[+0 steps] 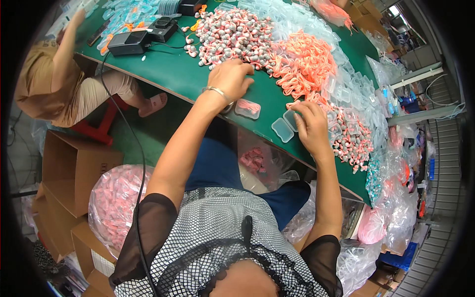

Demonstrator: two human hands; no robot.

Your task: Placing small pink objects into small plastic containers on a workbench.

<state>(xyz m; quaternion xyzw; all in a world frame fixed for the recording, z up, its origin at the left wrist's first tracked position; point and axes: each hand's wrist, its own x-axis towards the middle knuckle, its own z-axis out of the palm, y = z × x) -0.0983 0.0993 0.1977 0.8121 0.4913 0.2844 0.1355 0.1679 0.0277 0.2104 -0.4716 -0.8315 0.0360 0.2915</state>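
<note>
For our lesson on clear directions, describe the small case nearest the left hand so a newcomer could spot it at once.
Follow the near edge of the green table to the left hand. Just below that hand in the picture lies a small clear case. Pink cord shows inside it, unlike the open clear case by the right hand.

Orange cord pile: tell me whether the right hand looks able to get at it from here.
Likely yes: the right hand is close to the near side of the orange cord pile, with no barrier visible between them. The open clear case lies left of the hand, seemingly out of the way.
</note>
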